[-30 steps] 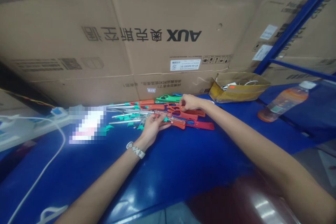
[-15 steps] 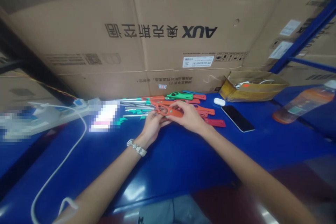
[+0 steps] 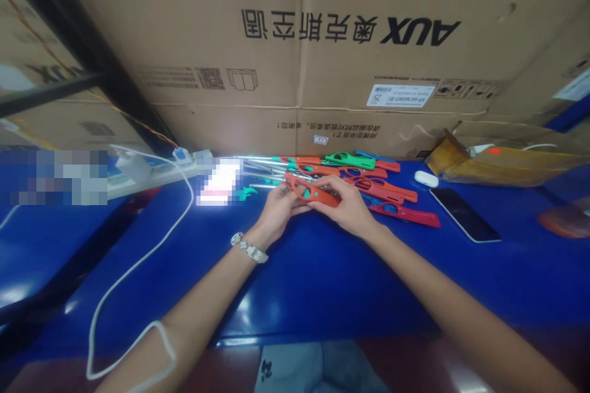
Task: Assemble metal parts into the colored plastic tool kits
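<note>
One orange handle (image 3: 319,194) — left hand (image 3: 275,209) holding one end, right hand (image 3: 349,207) other — green handle (image 3: 356,161) lying behind.

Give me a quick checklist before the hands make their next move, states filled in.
1. Right hand on the orange handle: ok, gripping its right end.
2. Left hand on the same handle: ok, at its left end.
3. White cable clear of the left forearm: not ok, its loop overlaps the forearm in view; contact cannot be told.
4. Dark phone clear of both hands: ok, flat on the blue table to their right.
5. Other handles well away from the hands: not ok, the red handle and others lie close by.
6. Inside of the held handle: cannot tell, fingers cover part of it.
</note>
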A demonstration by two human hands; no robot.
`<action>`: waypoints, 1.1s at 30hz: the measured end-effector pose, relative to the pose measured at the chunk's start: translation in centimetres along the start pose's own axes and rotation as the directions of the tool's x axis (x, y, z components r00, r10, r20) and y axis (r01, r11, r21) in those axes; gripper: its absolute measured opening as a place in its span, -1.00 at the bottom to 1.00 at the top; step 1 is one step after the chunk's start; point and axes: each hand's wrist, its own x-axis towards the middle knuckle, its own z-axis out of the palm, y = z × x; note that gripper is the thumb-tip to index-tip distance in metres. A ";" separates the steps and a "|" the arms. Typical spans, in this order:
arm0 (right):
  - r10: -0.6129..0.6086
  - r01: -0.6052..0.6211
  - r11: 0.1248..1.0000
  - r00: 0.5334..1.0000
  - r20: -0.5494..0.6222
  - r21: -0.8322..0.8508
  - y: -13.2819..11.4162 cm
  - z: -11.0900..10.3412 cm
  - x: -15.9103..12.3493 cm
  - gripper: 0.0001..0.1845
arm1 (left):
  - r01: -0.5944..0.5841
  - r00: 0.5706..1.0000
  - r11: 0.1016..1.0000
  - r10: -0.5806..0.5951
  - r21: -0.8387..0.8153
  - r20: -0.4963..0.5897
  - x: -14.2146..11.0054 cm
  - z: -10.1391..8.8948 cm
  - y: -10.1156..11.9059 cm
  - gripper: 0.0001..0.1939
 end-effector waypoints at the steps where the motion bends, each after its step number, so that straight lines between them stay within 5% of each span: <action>1: -0.002 0.003 1.000 1.000 -0.011 0.021 0.1 0.1 -0.1 -0.71 | 0.003 1.000 1.000 -0.003 0.019 0.003 0.0 0.0 0.1 -0.83; 6: -0.023 0.025 0.999 0.997 -0.071 0.030 0.4 0.4 -0.5 -0.72 | 0.000 0.998 0.996 -0.006 0.094 0.069 0.1 -0.4 0.9 -0.86; 11: -0.017 0.021 0.999 0.993 -0.118 0.033 0.1 0.0 -0.5 -0.74 | 0.065 0.976 0.996 -0.052 -0.057 0.210 0.1 -0.9 1.9 -0.80; 19: -0.032 0.028 0.998 0.996 -0.080 -0.053 0.4 -0.2 -0.9 -0.75 | -0.084 0.996 0.994 0.086 0.074 -0.019 0.5 -0.9 1.8 -0.64; 33: -0.013 0.000 0.989 0.996 -0.083 -0.148 0.3 0.4 -1.2 -0.84 | -0.134 0.988 0.985 0.125 0.110 0.088 0.7 -1.5 1.8 -0.68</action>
